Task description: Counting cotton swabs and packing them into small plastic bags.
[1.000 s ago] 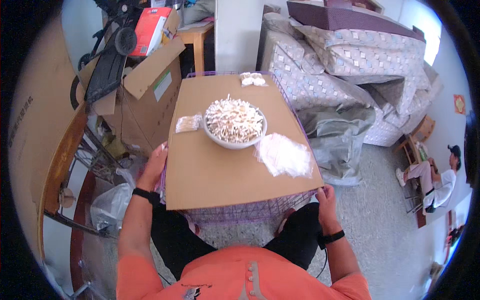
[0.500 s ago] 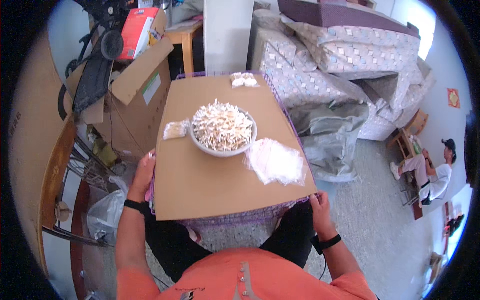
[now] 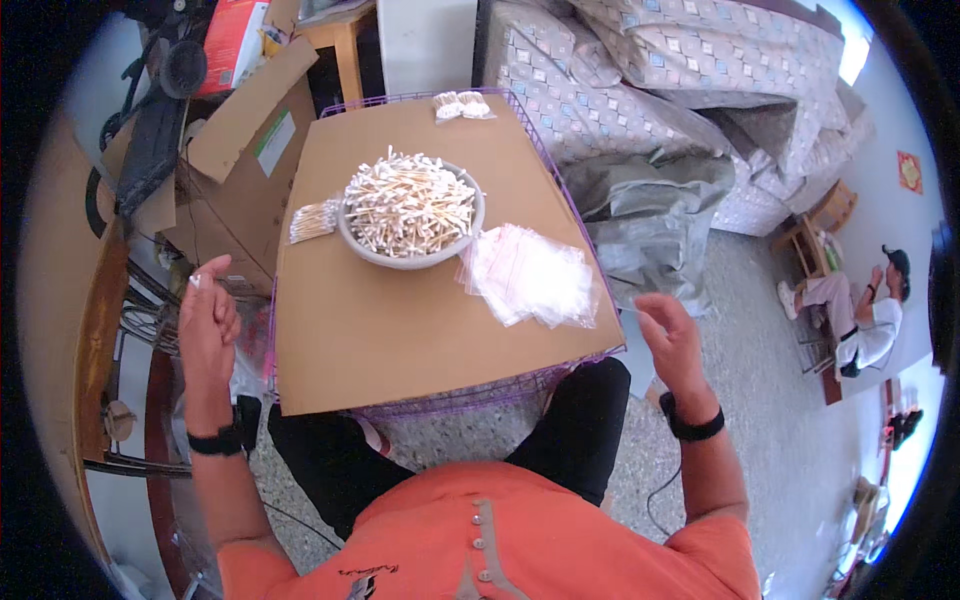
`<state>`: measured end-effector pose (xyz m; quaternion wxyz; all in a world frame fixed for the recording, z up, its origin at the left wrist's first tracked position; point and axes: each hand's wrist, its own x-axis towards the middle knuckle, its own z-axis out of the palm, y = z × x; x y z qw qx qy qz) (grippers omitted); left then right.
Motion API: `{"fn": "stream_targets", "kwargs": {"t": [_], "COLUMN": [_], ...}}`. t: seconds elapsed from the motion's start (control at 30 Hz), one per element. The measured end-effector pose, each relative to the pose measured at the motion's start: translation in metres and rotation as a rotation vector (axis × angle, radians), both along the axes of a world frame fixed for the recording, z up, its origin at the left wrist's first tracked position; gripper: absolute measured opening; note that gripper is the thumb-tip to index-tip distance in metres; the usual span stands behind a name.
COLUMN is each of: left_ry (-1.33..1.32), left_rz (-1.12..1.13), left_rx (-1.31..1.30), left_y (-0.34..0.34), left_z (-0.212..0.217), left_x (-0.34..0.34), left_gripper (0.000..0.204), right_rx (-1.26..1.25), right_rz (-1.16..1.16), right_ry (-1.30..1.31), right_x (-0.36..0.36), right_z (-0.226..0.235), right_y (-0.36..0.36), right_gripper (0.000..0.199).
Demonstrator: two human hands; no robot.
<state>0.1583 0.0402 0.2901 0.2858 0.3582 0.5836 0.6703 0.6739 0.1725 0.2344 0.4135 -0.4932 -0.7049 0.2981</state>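
Note:
My left hand [image 3: 208, 322] is raised off the left side of the cardboard, its index finger stretched out and the others loosely curled. A small white patch shows by its thumb; I cannot tell what it is. Beyond the right edge, my right hand [image 3: 674, 340] hovers with thumb and fingers apart. On the cardboard sheet [image 3: 400, 335] stands a grey bowl [image 3: 408, 263] heaped with cotton swabs [image 3: 412, 207]. Clear plastic bags [image 3: 530, 280] lie spread to its right. One packet of swabs [image 3: 314, 221] touches the bowl's left; more packed swabs [image 3: 463, 107] lie at the far edge.
A purple wire frame [image 3: 470, 398] supports the cardboard above my knees. An open carton [image 3: 235, 215] stands on the left, and a grey plastic sack [image 3: 650, 220] on the right. Wrapped cushions [image 3: 640, 100] are piled behind. A person [image 3: 872, 325] sits at far right.
Both hands have let go of the cardboard's side edges and moved outward and up. The view has shifted, so the cardboard and bowl appear higher and slightly left.

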Motion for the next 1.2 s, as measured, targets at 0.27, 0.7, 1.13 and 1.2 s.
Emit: {"fn": "stream_targets", "kwargs": {"t": [0.27,0.7,1.13,1.2], "left_ry": [-0.371,-0.683,-0.429,-0.395], "left_rz": [-0.464,-0.553,-0.365,-0.446], "left_rx": [0.286,0.167,0.030,0.016], "left_y": [0.013,0.057,0.062,0.059], "left_z": [0.056,-0.014,-0.064,-0.065], "left_x": [0.140,0.169,0.158,0.157], "left_gripper": [0.034,0.030,0.029,0.029], "right_rx": [0.304,-0.070,0.475,0.463], "right_rz": [0.638,0.772,0.479,0.464], "right_ry": [-0.538,-0.062,-0.386,-0.453], "right_x": [-0.091,-0.164,-0.218,-0.222], "right_z": [0.058,0.056,0.059,0.057], "right_y": [0.046,0.041,0.080,0.083], "right_gripper": [0.023,0.016,0.021,0.022]}}
